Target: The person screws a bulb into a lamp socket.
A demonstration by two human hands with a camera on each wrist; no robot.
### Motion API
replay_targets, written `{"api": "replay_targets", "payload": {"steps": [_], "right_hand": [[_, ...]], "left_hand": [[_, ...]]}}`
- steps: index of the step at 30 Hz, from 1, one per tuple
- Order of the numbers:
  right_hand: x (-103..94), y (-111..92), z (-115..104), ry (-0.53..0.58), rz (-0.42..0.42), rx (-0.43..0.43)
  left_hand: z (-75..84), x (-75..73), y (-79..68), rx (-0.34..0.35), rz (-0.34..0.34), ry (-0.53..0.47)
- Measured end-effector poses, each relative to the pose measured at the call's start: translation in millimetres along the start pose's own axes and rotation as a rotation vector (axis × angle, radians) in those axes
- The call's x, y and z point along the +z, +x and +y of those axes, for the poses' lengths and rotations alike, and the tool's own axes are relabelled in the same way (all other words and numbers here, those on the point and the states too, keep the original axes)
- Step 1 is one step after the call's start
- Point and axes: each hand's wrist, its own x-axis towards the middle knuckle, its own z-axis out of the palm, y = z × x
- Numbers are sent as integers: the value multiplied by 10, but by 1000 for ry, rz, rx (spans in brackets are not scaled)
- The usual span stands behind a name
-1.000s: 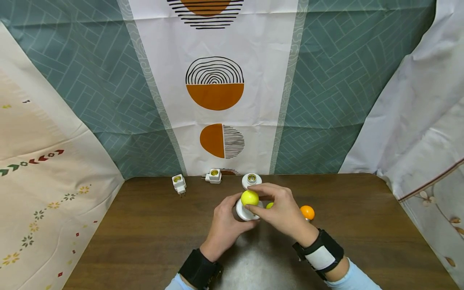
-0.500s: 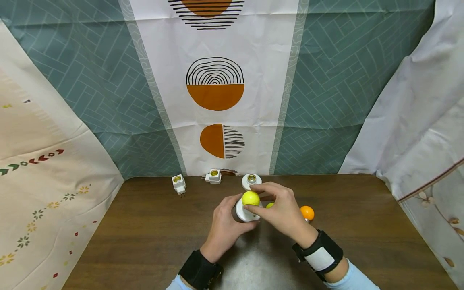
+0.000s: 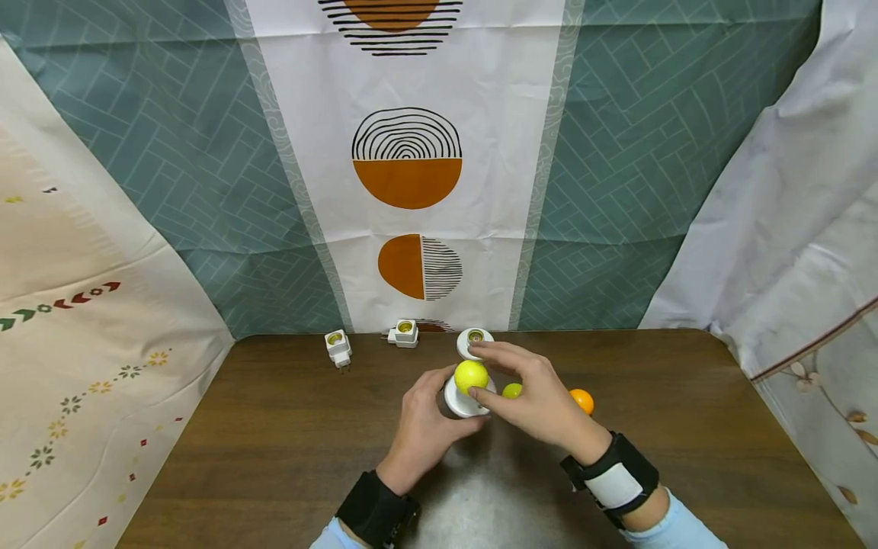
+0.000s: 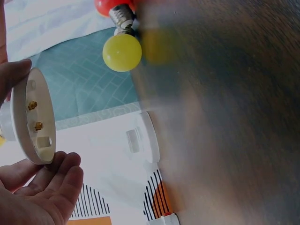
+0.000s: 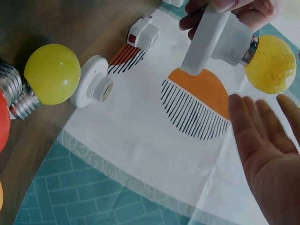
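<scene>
My left hand grips a round white lamp holder by its rim, lifted off the table. Its underside, with two brass screws, faces the left wrist camera. A yellow light bulb sits in the holder's socket; in the right wrist view a strip of its metal base shows between glass and socket. Beside the bulb is my right hand, its fingers extended. In the right wrist view those fingers are nearly straight and look apart from the glass.
Behind the hands stands another round lamp holder. Two white plug-in sockets lie farther left near the back edge. A second yellow bulb, an orange bulb and a red bulb lie to the right.
My right fingers have spread off the yellow bulb, which they pinched half a second ago, and the right wrist has shifted slightly right. The left hand holds nearly still.
</scene>
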Motion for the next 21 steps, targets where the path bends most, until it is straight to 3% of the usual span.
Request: {"api": "replay_targets", "payload": {"steps": [7, 21], "right_hand": [[18, -9, -12, 16, -46, -15], [45, 4, -24, 18, 45, -32]], "left_hand": [[24, -20, -9, -19, -10, 3], [45, -28, -4, -9, -4, -6]]}}
